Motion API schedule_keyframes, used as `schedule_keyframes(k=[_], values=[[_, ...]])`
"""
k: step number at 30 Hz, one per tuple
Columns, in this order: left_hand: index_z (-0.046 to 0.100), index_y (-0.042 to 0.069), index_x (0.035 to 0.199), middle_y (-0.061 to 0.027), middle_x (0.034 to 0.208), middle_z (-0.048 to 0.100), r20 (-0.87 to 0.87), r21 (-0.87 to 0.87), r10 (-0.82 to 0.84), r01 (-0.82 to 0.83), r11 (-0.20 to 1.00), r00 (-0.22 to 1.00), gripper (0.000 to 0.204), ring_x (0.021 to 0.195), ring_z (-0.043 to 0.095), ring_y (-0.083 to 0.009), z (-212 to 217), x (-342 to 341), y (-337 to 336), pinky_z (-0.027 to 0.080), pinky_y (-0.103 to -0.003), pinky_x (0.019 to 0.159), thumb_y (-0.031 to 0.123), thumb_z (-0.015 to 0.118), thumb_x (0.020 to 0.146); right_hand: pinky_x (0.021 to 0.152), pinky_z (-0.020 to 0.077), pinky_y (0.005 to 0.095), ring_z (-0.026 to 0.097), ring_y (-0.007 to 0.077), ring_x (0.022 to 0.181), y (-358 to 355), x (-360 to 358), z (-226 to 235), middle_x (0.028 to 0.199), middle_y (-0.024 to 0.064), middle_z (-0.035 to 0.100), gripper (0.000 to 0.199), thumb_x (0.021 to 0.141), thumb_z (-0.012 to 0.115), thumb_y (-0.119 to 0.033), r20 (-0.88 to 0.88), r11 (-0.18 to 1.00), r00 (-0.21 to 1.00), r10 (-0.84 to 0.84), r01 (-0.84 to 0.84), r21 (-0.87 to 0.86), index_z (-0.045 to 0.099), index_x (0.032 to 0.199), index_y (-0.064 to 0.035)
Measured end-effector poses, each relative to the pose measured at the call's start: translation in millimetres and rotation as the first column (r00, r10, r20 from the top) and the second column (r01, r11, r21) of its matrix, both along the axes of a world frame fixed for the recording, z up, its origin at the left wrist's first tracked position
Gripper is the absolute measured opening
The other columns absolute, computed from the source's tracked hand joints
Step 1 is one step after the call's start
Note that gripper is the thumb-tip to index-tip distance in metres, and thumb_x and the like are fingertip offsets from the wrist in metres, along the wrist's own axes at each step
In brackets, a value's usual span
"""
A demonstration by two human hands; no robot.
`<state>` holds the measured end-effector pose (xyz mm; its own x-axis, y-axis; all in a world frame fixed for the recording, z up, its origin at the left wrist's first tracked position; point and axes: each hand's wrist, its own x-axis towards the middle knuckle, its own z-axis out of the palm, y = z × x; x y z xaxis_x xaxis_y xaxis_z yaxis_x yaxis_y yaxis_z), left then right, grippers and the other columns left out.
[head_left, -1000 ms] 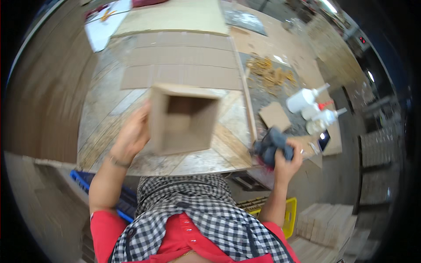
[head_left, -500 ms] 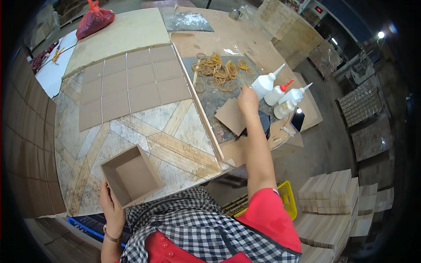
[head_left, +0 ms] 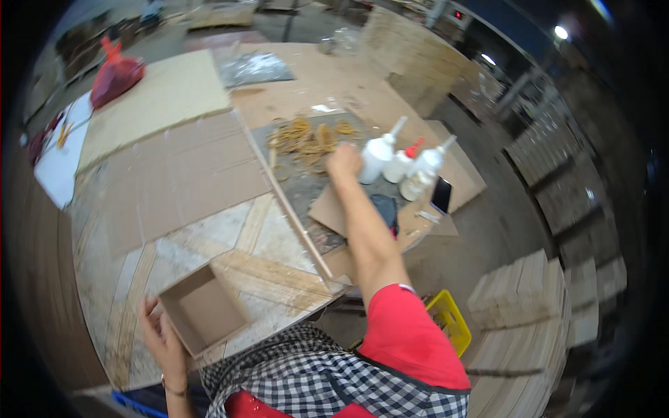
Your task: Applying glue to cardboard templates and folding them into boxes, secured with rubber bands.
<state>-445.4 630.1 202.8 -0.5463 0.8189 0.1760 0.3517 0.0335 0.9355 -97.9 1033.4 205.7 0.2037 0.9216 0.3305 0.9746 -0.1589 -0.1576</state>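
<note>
A square, open-topped brown box (head_left: pixel 209 310) rests near the front edge of the worktable. My left hand (head_left: pixel 164 338) is at its left wall with the fingers stretched and apart; whether they touch the wall is unclear. Farther right, my right hand (head_left: pixel 345 164) is closed beside a heap of tan rubber bands (head_left: pixel 303 139) on a grey board (head_left: pixel 293 184). Blur hides what its fingertips hold, if anything. Just right of that hand stands a white squeeze bottle (head_left: pixel 377 161). Partly under my right forearm lies a brown square panel (head_left: pixel 327 212).
Brown panels (head_left: pixel 188 177) lie in rows at the table's left, near a wooden strip (head_left: pixel 284 195). More glue bottles, one with a red tip (head_left: pixel 399 166), stand near a phone (head_left: pixel 441 195). A red bag (head_left: pixel 117 78) sits far left; wood stacks (head_left: pixel 516 292) stand right.
The whole view has shifted, and the table things appear farther left and lower. My left hand's fingers have loosened from the box wall. My right hand remains near the rubber bands.
</note>
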Motion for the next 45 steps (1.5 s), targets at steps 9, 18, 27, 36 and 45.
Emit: schedule_keyframes(k=[9,18,27,36,45], values=[[0.042,-0.003,0.128,-0.0139,0.118,0.052,-0.023,0.305,-0.336,0.327,0.894,0.942,0.049,0.092,0.053,-0.0155,93,43,37,0.044,-0.025,0.075,0.014,0.062,0.086,0.069,0.0456,0.0295,0.054,0.0124,0.077,-234,-150,83,0.082,0.0054,0.057,0.014,0.084,0.056,-0.009,-0.9,0.333,-0.033,0.435,-0.923,0.194,0.055,0.096,-0.0028],[0.056,0.0,0.089,-0.0019,0.076,0.052,-0.183,-0.016,-0.197,0.197,0.98,0.963,0.013,0.062,0.047,-0.0072,88,33,-14,0.039,-0.021,0.056,-0.005,0.06,0.077,0.05,0.046,0.0348,0.059,0.0238,0.059,-298,-148,87,0.079,0.0103,0.053,0.029,0.076,0.065,-0.009,-0.194,0.06,-0.008,0.981,-0.938,0.341,0.049,0.099,-0.0028],[0.059,0.001,0.092,-0.01,0.088,0.055,-0.487,0.018,0.028,-0.021,1.0,0.873,0.027,0.08,0.054,-0.0218,40,5,-64,0.044,-0.029,0.068,-0.005,0.059,0.066,0.056,0.0489,0.0325,0.062,0.0215,0.064,-279,-90,76,0.075,0.0093,0.059,0.029,0.07,0.067,-0.006,-0.382,0.383,0.348,0.856,-0.924,0.018,0.056,0.097,-0.0063],[0.035,0.006,0.137,-0.0217,0.146,0.029,-0.245,-0.035,-0.379,0.383,0.923,0.892,0.078,0.137,0.028,-0.0357,37,-19,-23,0.024,-0.043,0.111,0.003,0.059,0.063,0.103,0.0374,0.037,0.048,0.032,0.121,-247,-109,49,0.128,0.0183,0.051,0.07,0.067,0.061,-0.003,-0.726,0.065,0.004,0.688,-0.996,0.056,0.038,0.133,-0.0021],[0.023,0.005,0.144,-0.0186,0.149,0.025,-0.063,0.131,-0.516,0.52,0.844,0.854,0.088,0.138,0.026,-0.0308,18,-29,1,0.025,-0.044,0.111,0.008,0.059,0.064,0.11,0.0286,0.0388,0.038,0.0314,0.132,-230,-123,30,0.139,0.0203,0.041,0.089,0.059,0.055,-0.005,-0.752,0.034,-0.085,0.653,-0.989,0.141,0.025,0.143,-0.0006]])
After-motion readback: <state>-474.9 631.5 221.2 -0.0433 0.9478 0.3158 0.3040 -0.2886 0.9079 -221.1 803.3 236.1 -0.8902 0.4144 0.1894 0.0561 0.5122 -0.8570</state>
